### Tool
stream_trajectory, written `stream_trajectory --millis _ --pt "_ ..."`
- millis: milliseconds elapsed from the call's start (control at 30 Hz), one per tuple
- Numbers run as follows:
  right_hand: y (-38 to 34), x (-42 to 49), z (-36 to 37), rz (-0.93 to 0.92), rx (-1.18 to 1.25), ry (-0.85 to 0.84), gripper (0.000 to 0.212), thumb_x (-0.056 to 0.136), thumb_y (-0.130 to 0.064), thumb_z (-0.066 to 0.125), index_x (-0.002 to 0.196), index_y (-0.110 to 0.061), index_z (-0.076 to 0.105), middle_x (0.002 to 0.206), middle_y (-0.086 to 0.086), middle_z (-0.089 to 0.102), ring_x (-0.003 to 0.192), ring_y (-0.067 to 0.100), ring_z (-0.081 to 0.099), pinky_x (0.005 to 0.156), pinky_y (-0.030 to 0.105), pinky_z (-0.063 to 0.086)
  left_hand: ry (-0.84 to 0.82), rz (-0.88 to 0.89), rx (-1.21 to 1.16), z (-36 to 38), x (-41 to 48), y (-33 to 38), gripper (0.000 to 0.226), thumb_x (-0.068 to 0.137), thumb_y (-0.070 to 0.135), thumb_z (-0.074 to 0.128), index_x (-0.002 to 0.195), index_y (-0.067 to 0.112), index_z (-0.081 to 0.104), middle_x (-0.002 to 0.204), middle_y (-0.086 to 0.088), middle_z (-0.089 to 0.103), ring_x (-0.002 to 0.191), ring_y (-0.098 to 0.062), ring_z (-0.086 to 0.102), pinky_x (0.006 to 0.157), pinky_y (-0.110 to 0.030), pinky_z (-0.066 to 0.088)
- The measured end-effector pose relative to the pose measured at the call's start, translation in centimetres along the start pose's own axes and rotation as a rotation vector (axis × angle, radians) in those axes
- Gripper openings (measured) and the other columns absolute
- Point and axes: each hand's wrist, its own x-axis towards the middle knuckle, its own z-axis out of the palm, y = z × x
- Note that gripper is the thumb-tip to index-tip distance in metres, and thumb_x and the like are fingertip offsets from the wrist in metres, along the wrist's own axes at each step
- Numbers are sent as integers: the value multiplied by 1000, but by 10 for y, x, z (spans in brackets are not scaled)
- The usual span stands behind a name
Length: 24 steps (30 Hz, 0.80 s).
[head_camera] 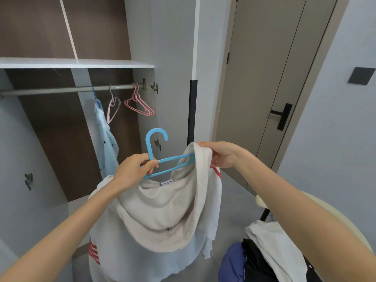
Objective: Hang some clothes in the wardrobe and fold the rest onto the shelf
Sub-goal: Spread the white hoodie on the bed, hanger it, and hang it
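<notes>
Several pink hangers (pixel 135 94) on rail (pixel 61 90)

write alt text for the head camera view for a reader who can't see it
A person's left hand holds a blue hanger while the right hand grips a white sweater draped over one end of it, facing an open wardrobe. A pale blue garment and empty pink hangers hang on the rail; more clothes are piled at lower right.
</notes>
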Motion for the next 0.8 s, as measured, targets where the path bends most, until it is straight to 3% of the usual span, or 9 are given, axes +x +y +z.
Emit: stream_trajectory --millis 100,233,333,467,567,633,700,800 --pt "-6 0 -3 -38 89 -50 29 90 -30 65 111 -10 60 94 6 61 85 19 58 67 31 51 8 4 14 -3 1 -1 25 93 32 56 70 23 63 73 2 66 72 -18 62 73 -34 54" --pt "0 -1 -4 -120 10 -1 18 96 -24 58 99 -7 62 71 2 67 80 17 61 80 31 52 42 4 25 -8 3 -3 27 93 32 56 67 28 61 72 2 68 72 -18 63 74 -38 55" --pt "9 3 -2 -178 10 53 21 94 -27 61 104 -9 65 90 4 68 82 17 63 76 28 54 41 3 23 -8 3 -2 26 93 31 56 68 28 62 71 2 67 73 -19 64 76 -42 56" --pt "20 9 -1 -261 143 33 26 91 -23 65 113 -9 67 89 2 68 82 16 62 82 31 52 42 -11 -9 -8 5 5 26 94 31 56 69 27 62 74 0 68 74 -20 64 77 -39 56" --pt "40 12 1 -303 -89 204 13 88 -13 68 99 -11 63 77 -5 60 70 10 56 62 18 46 44 -74 -48 -8 9 6 25 94 33 56 74 22 66 72 0 68 71 -17 63 77 -38 54" --pt "53 17 1 -367 -323 414 17 84 -11 69 94 -12 55 77 -7 57 75 11 55 60 19 42 30 -145 -107 -6 10 6 23 93 32 57 80 19 68 71 0 66 68 -14 61 75 -34 53" --pt "60 19 3 -464 -391 534 20 85 -15 67 96 -12 51 81 -9 56 79 9 54 63 20 40 29 -226 -176 -4 13 8 21 94 30 57 83 15 69 72 0 65 68 -12 59 69 -26 51" --pt "58 20 14 -536 -423 378 14 91 -19 61 104 -14 58 102 -5 63 92 11 60 77 20 45 21 -312 -282 -1 15 15 21 95 24 55 89 9 68 75 -2 62 65 -9 54 58 -14 46"
